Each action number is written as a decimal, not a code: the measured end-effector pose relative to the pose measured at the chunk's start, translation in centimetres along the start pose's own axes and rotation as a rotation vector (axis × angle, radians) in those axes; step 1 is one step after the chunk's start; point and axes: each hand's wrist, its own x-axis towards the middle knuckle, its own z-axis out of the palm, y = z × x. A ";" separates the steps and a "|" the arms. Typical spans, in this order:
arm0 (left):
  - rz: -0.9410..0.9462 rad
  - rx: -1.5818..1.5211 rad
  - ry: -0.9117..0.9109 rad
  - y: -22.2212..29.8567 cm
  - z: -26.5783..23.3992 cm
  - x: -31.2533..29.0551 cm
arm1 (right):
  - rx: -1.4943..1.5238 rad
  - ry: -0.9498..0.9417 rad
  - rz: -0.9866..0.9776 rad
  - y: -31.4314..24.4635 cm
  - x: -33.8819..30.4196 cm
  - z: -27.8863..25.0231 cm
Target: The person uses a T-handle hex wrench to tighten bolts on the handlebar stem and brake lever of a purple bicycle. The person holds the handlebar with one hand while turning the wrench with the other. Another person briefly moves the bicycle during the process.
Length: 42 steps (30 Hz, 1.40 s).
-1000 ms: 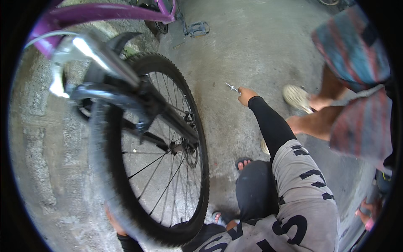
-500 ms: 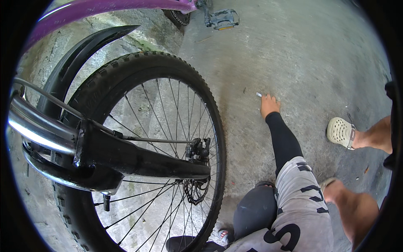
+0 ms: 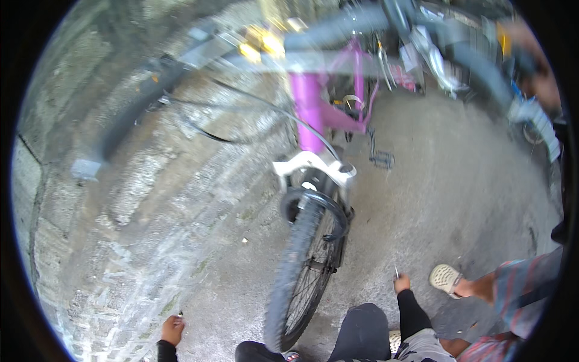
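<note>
Concrete floor (image 3: 434, 181) bears one purple bicycle (image 3: 309, 111), right grip (image 3: 402, 283) holding one thin rod (image 3: 396, 271), left grip (image 3: 172, 330) pinching one small piece (image 3: 180, 314).

I count one purple bicycle (image 3: 309, 114), one front wheel (image 3: 292, 271), one pedal (image 3: 382, 159), one thin rod (image 3: 396, 271), two pale clogs (image 3: 445, 280), and two black-sleeved hands (image 3: 402, 283).

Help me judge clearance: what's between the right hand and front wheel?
In the head view, bare grey floor shows between the right hand and front wheel.

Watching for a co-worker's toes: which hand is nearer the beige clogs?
The right hand, holding a slim shiny piece; the left hand is across the front wheel from them.
</note>
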 end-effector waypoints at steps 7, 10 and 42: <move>-0.151 -0.978 -0.381 21.5 -5.9 -2.2 | 0.375 -0.015 0.218 -10.8 -18.9 -11.7; -0.164 -1.145 -0.475 29.8 -9.6 -2.1 | 0.502 -0.218 0.029 -22.9 -25.4 -17.2; -0.531 -1.213 -1.914 57.4 -15.2 8.1 | 0.974 0.934 -0.184 -68.0 -43.5 -16.5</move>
